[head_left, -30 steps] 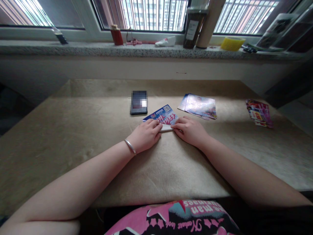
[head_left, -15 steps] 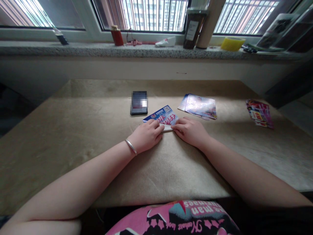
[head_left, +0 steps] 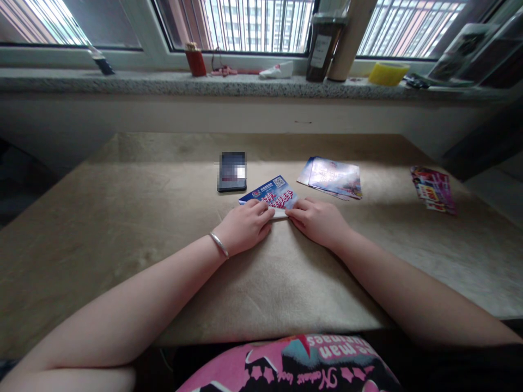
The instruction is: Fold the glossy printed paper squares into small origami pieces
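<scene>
A printed blue flyer with red lettering and a QR code lies on the table in front of me. Along its near edge runs a folded white strip. My left hand, with a silver bangle at the wrist, presses the left part of that edge, fingers curled together on the paper. At the right end of the strip, my right hand pinches the fold, its fingers bent and close together. Both hands rest on the table, a small gap between them, and they cover the flyer's near corners.
A dark phone-like object, blurred out, lies behind the flyer on the left. A stack of flyers is behind my right hand, and pink-red leaflets lie far right. The granite sill holds a red lighter, a jar and yellow tape.
Almost nothing differs. My right hand has shifted very slightly along the folded edge toward the left; my left hand and the flyer stay in place.
</scene>
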